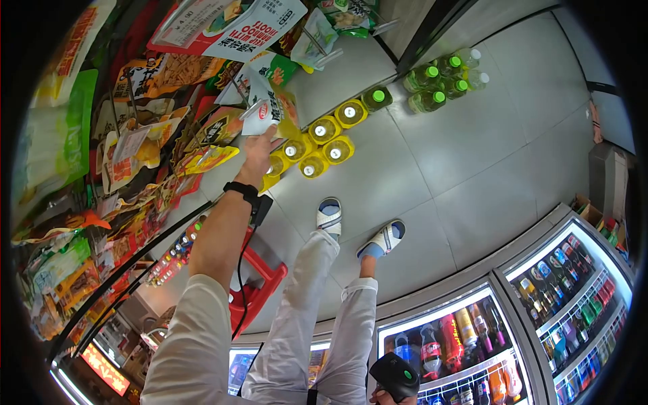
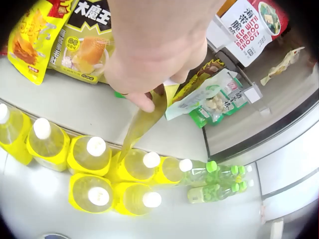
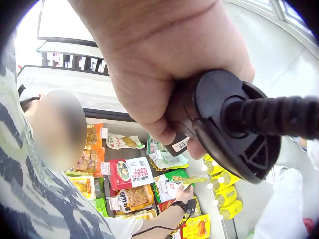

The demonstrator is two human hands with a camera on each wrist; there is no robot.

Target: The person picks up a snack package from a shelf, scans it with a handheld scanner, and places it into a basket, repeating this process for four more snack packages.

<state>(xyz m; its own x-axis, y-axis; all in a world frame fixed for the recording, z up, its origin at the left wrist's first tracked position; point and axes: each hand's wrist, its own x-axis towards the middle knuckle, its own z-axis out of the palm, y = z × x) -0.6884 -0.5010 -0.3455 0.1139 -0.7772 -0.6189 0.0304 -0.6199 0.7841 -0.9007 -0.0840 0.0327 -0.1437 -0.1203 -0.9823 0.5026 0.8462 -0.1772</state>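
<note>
My left hand (image 1: 258,156) reaches to the hanging snack bags and pinches a white and yellow bag (image 1: 287,111) by its edge. In the left wrist view the hand (image 2: 154,55) covers most of that bag (image 2: 149,117), seen nearly edge-on. My right hand (image 3: 184,55) grips the handle of a black handheld scanner (image 3: 224,119), its fingers curled round it. In the head view the scanner (image 1: 394,375) is at the bottom, with a green light on top. A red bag of kelp with bamboo shoots (image 1: 229,30) hangs beyond the left hand.
Yellow bottles (image 1: 324,129) and green-capped bottles (image 1: 427,101) stand on the floor beside the rack. A red stool (image 1: 260,283) is below the left arm. Lit drink coolers (image 1: 449,344) line the lower right. Metal hooks (image 1: 329,58) stick out from the rack.
</note>
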